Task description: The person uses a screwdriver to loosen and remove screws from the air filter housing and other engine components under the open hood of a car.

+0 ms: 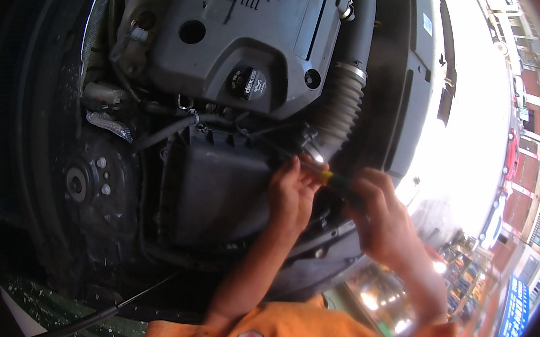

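Note:
My right hand [379, 211] is closed around the dark handle of a screwdriver [326, 177] with a yellow band. The shaft points left toward the lower end of a ribbed air intake hose [342, 107], where a shiny metal clamp [312, 152] shows. With its fingers pinched at the shaft, my left hand [293, 193] sits just below that clamp. The screwdriver's tip is hidden by blur and fingers. Beside my left hand lies the black air filter box [219, 193]. Both hands are slightly smeared by motion.
A grey engine cover [257, 31] with a black oil cap [249, 83] fills the top. At the left stands a round strut mount [80, 183]. A thin prop rod [141, 294] crosses the lower left. Bright ground and buildings lie beyond the car on the right.

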A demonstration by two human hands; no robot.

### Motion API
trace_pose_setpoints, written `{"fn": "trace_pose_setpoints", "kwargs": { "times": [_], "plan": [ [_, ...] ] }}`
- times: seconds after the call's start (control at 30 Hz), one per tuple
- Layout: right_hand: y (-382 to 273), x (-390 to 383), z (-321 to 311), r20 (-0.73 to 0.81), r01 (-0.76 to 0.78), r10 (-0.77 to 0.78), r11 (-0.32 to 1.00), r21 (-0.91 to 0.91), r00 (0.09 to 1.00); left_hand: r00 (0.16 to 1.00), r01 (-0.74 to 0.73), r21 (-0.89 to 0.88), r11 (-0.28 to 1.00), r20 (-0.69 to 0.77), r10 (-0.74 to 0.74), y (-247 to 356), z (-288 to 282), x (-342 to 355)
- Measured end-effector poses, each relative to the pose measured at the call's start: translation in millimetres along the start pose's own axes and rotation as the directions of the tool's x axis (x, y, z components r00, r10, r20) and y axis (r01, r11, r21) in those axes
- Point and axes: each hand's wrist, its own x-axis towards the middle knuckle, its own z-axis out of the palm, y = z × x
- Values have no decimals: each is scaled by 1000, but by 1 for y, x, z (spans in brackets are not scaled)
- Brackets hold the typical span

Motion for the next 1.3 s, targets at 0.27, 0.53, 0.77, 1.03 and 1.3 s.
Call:
{"fn": "trace_pose_setpoints", "kwargs": {
  "times": [0.27,0.53,0.77,1.03,1.3],
  "plan": [
    [2,2,-3,35,4,-2,999,-54,999,1000,3,-19,1000,30,-2,-1,-3,2],
    [17,16,-6,144,242,-217,951,-194,965,999,-13,12,1000,31,12,0,2,1],
    [27,34,-11,344,-369,286,907,204,894,999,-9,52,999,51,6,-2,-6,6],
    [23,22,-3,242,-223,168,950,219,956,998,19,17,1000,53,-20,-5,0,6],
    [18,43,-17,365,418,-287,836,-357,886,1000,-8,-13,1000,23,8,-3,-1,6]
  ]
}}
